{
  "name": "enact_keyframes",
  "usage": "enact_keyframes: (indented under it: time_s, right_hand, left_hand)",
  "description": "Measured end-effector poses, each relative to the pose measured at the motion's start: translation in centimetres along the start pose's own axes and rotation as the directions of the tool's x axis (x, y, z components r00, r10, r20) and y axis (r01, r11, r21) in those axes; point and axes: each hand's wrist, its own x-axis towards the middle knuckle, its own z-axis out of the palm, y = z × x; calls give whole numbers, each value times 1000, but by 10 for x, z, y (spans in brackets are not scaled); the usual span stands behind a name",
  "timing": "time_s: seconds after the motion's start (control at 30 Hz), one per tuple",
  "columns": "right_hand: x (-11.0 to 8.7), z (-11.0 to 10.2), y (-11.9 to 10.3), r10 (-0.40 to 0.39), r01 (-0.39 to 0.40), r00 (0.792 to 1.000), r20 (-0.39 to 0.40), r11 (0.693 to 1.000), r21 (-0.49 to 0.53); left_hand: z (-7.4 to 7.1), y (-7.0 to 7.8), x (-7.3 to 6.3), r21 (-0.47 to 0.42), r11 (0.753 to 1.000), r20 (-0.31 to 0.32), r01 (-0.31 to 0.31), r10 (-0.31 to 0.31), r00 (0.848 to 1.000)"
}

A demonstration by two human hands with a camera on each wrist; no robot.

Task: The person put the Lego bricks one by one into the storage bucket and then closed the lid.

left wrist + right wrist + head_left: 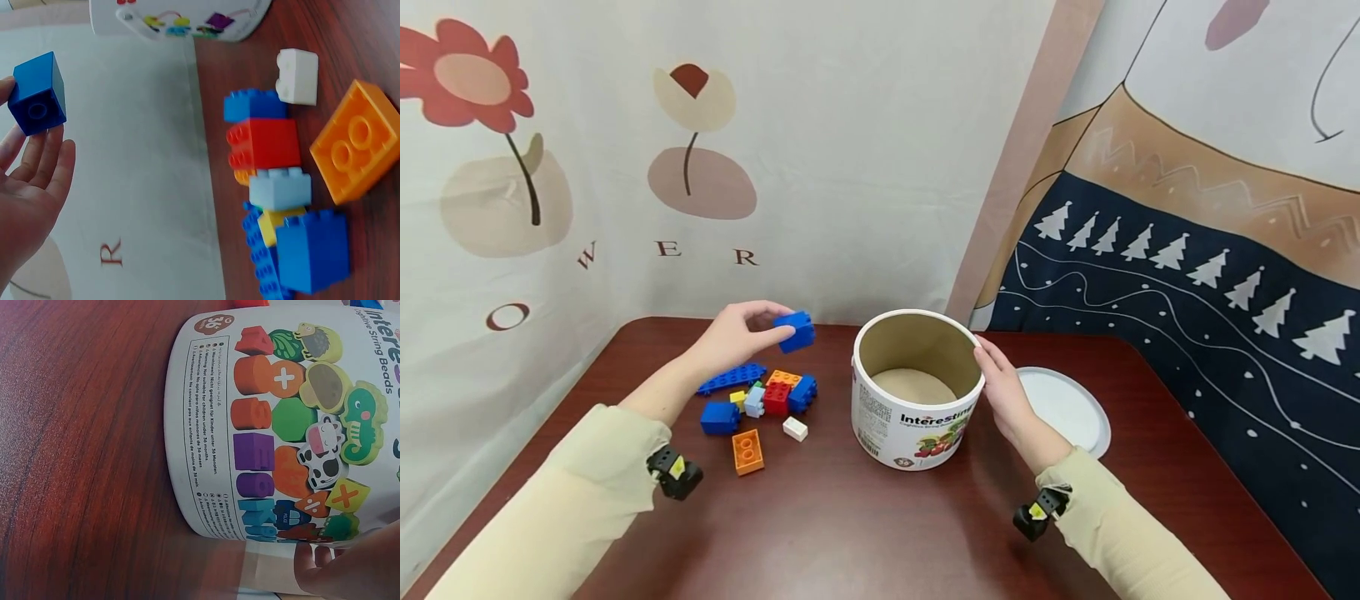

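Note:
My left hand (735, 335) pinches a blue toy brick (796, 332) between thumb and fingers, raised above the table to the left of the bucket; the left wrist view shows this blue brick (39, 94) with a hollow underside. With my right hand (1006, 392) I hold the right side of a round white bucket (887, 421) near its rim. It stands upright, and the part of its floor that shows holds nothing. Below my left hand lie a red brick (777, 398), a blue block (720, 418), an orange brick (748, 452) and a white brick (795, 428).
A long blue brick (730, 378), a light blue brick (755, 402) and a yellow brick (738, 400) lie in the same cluster. Right of the bucket, a white round lid (1067, 408) rests on the dark red table (880, 542). Printed cloth hangs behind.

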Motion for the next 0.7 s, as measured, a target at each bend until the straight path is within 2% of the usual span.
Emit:
enact_keyframes:
  time_s: [0.37,0.7]
  right_hand:
    - [0,0,0,-18,18,1000,1,1000,-26]
    - [0,-2,-4,-11,10,1000,-18,996,-84]
  left_hand:
    - [25,27,21,-51,997,32,-51,53,998]
    - [49,53,34,-130,987,92,-92,105,990]
